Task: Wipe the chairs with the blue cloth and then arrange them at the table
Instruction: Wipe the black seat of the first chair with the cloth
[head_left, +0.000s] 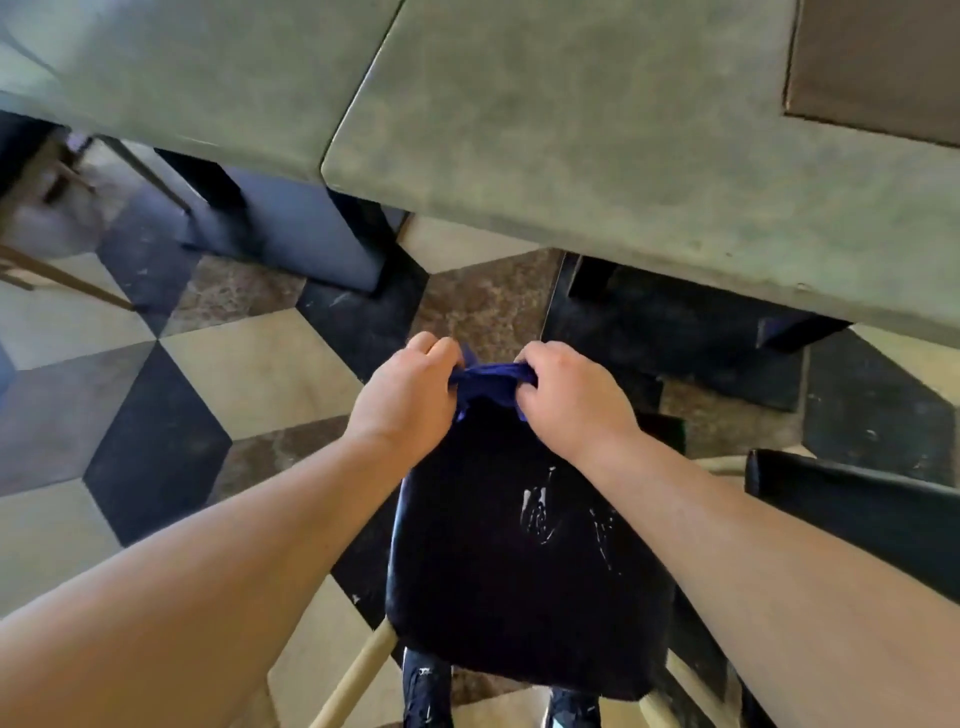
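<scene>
A chair with a black padded seat (524, 566) and pale wooden legs stands right below me. White scuff marks show on the seat. The blue cloth (488, 383) is bunched over the seat's far edge. My left hand (410, 395) grips its left end and my right hand (566, 395) grips its right end, fingers curled round the fabric. The grey-green table (597, 145) lies just beyond the chair, its near edge above the hands.
A second grey-green tabletop (197, 73) adjoins on the left. Dark table bases (291, 228) stand on the checkered tile floor (249, 364). Another black chair seat (852, 499) is at the right. Wooden chair legs (62, 280) show at far left.
</scene>
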